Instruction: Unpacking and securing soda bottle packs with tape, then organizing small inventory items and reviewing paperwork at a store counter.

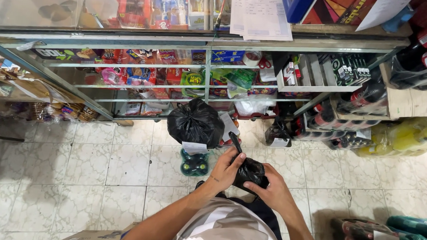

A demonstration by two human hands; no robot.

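A small black plastic bag (249, 172) is bunched between both of my hands at chest height, above the tiled floor. My left hand (226, 169) grips its twisted upper end, which sticks up toward the counter. My right hand (272, 186) closes on the bag's lower right side. Straight ahead, a larger tied black bag (195, 123) sits on a pack of green bottles (194, 165) on the floor, with a white slip of paper under it.
A glass display counter (144, 66) full of snack packets spans the view ahead. Shrink-wrapped packs of dark bottles (328, 125) and yellow bottles (404, 138) stand at right, more bottles (376, 237) at lower right. A cardboard box edge (93, 235) lies at lower left.
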